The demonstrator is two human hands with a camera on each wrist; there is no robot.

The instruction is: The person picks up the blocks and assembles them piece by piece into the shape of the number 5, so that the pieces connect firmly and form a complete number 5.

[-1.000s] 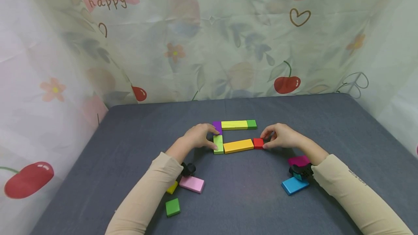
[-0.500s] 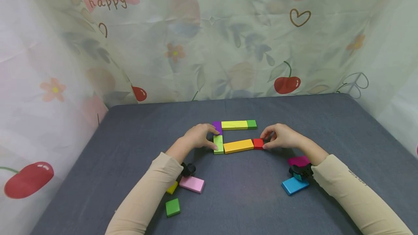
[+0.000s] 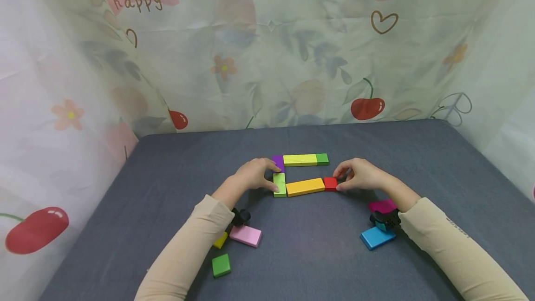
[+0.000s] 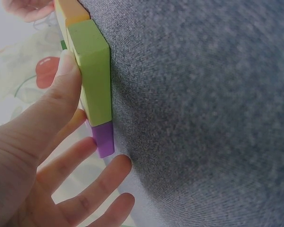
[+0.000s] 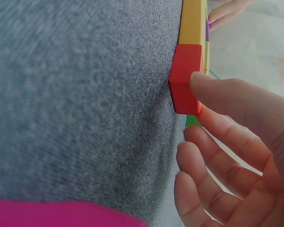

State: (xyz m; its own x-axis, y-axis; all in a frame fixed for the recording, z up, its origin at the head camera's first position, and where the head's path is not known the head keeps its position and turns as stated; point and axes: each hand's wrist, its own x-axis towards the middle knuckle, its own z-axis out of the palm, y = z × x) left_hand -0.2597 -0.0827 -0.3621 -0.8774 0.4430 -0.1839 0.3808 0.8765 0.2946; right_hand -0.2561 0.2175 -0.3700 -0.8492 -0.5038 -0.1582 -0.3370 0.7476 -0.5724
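Six blocks [image 3: 305,187] mark out three sides at mid-frame

In the head view, the purple block [image 3: 277,161] and lime block [image 3: 280,180] make the left side, the yellow bar [image 3: 300,160] and small green block [image 3: 322,159] the top, the orange block [image 3: 298,188] and red block [image 3: 330,184] the bottom. The left hand [image 3: 252,174] has its thumb on the lime block; the left wrist view reveals the outer fingers spread wide. The right hand [image 3: 363,174] touches the red block. The right wrist view shows its thumb tip there and the other fingers loosely bent; how firmly they press, I cannot tell. Only the head view takes in the pink block [image 3: 245,236], lower left, and blue block [image 3: 378,237], lower right. The magenta block [image 5: 61,215] enters the right wrist view's lower-left corner.
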